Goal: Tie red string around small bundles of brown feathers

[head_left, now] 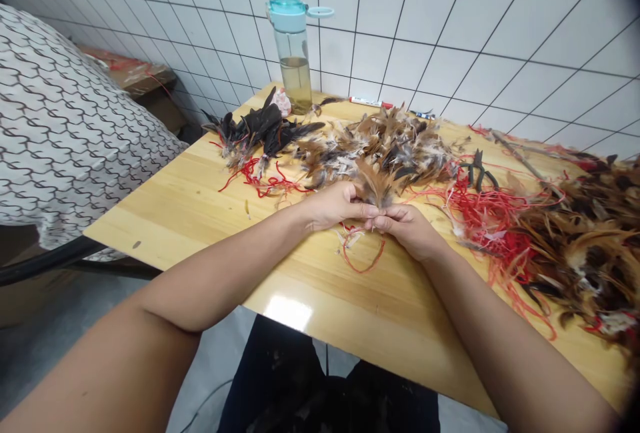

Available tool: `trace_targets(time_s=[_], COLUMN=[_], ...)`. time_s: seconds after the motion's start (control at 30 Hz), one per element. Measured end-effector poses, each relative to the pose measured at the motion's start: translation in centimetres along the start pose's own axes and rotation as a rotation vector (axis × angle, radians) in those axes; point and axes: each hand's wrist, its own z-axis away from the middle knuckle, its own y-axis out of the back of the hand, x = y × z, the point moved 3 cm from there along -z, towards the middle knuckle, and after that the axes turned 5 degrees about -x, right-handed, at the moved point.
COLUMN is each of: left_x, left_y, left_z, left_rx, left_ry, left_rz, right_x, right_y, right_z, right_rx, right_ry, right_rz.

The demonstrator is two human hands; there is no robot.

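Both hands meet over the middle of the wooden table. A small bunch of brown feathers stands up from my left hand, whose thumb and fingers are pinched on its base. Fingertips of my right hand are closed at the same spot, on a red string that hangs below in a loop. Exactly where the string meets the feather base is hidden by the fingers. Just beyond the hands lies a heap of brown and white feathers.
Black feathers lie at the back left, near a water bottle. A red marker rests by the tiled wall. To the right are small pliers, tangled red strings and a big brown feather pile. A patterned cushion stands at left.
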Motion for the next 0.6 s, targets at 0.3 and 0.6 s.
trace_targets(time_s=[0.3,0.6], left_x=[-0.44,0.27], left_y=[-0.18,0.03], left_z=[-0.19,-0.16], left_rx=[0.052,0.164], left_ry=[-0.008,-0.079], left_rz=[0.076,0.272], right_x=[-0.06,0.03], right_y=[-0.33,0.16], right_z=[-0.19,-0.08], right_rx=[0.072,0.108], right_ry=[0.042,0.096], right_rz=[-0.019,-0.14])
